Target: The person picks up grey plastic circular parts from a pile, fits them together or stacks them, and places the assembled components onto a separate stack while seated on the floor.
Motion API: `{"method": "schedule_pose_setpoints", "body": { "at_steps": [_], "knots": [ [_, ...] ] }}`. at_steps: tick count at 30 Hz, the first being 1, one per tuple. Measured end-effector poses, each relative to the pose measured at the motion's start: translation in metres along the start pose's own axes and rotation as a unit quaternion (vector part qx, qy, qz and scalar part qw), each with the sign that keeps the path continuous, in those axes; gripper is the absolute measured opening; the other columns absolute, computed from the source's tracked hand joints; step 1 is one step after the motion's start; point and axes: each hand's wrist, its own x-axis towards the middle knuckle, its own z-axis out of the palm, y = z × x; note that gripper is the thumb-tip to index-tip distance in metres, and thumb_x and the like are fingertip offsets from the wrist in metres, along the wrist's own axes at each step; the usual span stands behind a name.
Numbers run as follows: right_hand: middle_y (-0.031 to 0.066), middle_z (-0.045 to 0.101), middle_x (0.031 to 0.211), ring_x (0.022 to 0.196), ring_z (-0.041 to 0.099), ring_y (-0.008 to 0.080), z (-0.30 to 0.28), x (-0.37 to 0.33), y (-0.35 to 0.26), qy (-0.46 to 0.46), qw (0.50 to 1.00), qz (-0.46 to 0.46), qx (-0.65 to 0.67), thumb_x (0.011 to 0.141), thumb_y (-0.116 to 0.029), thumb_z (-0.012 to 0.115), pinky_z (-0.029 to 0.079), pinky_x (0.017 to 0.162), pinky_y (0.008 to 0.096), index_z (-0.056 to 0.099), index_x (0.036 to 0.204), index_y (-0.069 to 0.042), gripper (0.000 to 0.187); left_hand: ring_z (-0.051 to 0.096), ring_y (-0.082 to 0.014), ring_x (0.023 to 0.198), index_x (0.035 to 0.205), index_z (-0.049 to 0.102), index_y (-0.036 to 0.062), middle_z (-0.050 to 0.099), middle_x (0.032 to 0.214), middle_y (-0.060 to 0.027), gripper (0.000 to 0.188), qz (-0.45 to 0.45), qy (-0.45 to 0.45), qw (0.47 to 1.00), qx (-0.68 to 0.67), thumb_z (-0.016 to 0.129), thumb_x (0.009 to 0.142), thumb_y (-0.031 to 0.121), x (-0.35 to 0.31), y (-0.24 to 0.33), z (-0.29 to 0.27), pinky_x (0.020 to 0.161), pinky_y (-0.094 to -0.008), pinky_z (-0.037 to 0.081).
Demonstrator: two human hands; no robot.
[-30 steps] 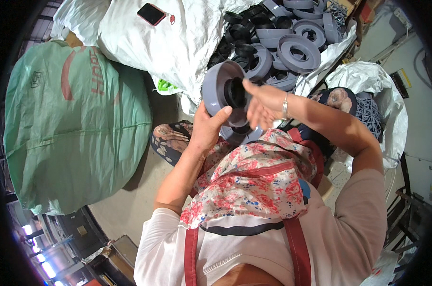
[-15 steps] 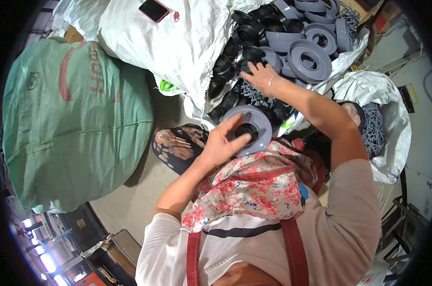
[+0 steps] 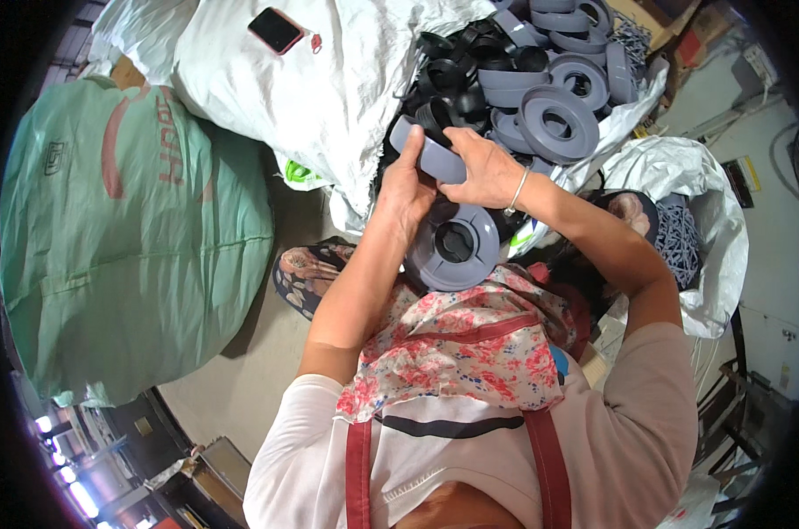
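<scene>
My left hand [image 3: 405, 187] and my right hand [image 3: 483, 167] come together over the near edge of the pile. Between them they grip a grey plastic ring [image 3: 435, 159], tilted so that its smooth outer rim faces me. A black ribbed ring [image 3: 436, 115] shows just beyond it; whether it sits inside the grey one I cannot tell. Below my hands, against my lap, rests a grey plastic wheel [image 3: 475, 266] with a dark centre. Other loose grey rings [image 3: 558, 123] and black rings [image 3: 444, 75] lie heaped beyond my hands.
A white woven sack [image 3: 267, 97] with a phone [image 3: 276, 31] on it stands at the far left of the pile. Further left bulges a large green sack [image 3: 135, 256]. On the right, an opened white bag [image 3: 721, 238] holds many thin grey plastic pieces [image 3: 677, 242].
My left hand has moved up off the wheel at my lap. My right hand has come back from the pile toward it, and both now hold a grey ring.
</scene>
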Motion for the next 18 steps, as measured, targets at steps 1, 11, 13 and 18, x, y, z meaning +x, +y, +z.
{"method": "schedule_pose_setpoints", "body": {
  "at_steps": [1,11,13,18],
  "knots": [
    [0.0206,0.057,0.103,0.086,0.06,0.0331,-0.006,-0.002,-0.001,0.017,0.995,0.048,0.082,0.067,-0.025,0.068,0.049,0.078,0.0356,0.043,0.117,0.003,0.062,0.056,-0.0218,0.092,0.106,0.053,0.0037,0.059,0.099,-0.0076,0.037,0.009,-0.005,0.999,0.036,0.061,0.084,0.033,0.003,0.003,0.002,0.083,-0.0356,0.045],
    [0.0133,0.057,0.106,0.096,0.054,0.0282,-0.023,-0.023,-0.022,0.109,0.991,-0.044,0.057,0.069,-0.018,0.069,0.045,0.082,0.0349,0.065,0.08,-0.003,0.019,0.059,-0.0225,0.089,0.104,0.051,-0.0048,0.059,0.099,-0.0135,0.028,0.068,-0.08,0.994,0.037,0.049,0.083,0.014,-0.061,0.022,0.006,0.082,-0.0395,0.048],
    [0.0171,0.05,0.115,0.103,0.049,0.0306,-0.024,-0.019,-0.015,0.089,0.994,-0.051,0.044,0.067,-0.018,0.071,0.043,0.087,0.0354,0.062,0.093,-0.005,0.03,0.059,-0.0224,0.09,0.105,0.05,-0.0046,0.059,0.099,-0.0133,0.028,0.071,-0.106,0.991,0.045,0.049,0.083,0.013,-0.069,0.018,0.004,0.082,-0.0396,0.048],
    [0.0201,0.044,0.117,0.108,0.042,0.0357,-0.043,-0.015,-0.04,-0.016,1.0,0.026,-0.001,0.06,-0.023,0.075,0.039,0.092,0.0374,0.043,0.122,-0.011,0.07,0.06,-0.0213,0.088,0.104,0.051,-0.0046,0.059,0.097,-0.012,0.029,0.095,-0.13,0.982,0.097,0.05,0.081,0.012,-0.079,0.013,0.0,0.081,-0.0386,0.049]
  ]
}}
